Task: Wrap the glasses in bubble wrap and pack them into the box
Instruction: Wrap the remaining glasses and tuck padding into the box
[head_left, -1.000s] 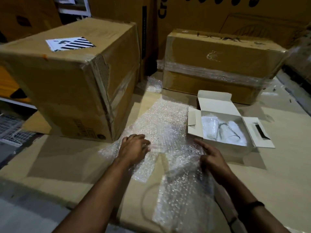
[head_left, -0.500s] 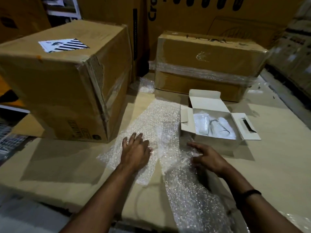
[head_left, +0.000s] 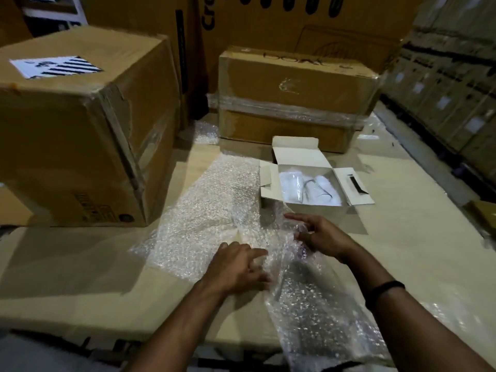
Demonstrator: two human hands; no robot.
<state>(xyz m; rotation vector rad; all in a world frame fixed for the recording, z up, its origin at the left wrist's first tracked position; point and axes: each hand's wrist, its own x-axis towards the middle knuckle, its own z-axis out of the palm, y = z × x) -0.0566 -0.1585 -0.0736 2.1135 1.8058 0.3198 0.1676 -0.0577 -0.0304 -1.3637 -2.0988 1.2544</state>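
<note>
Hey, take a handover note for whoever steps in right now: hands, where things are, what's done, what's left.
Left hand: grips a fold of the bubble wrap.
Right hand: pinches the same sheet's raised edge.
White box: open, just beyond the sheet, with wrapped glasses inside.
Done: some glasses packed.
Left: I cannot tell whether a glass lies inside the sheet. Probably finish wrapping, pack it, close the box.

large carton (head_left: pixel 80 135) left, striped label (head_left: pixel 56 67) | film-banded carton (head_left: pixel 295 87) rear | cardboard sheet (head_left: pixel 402 237) underneath
</note>
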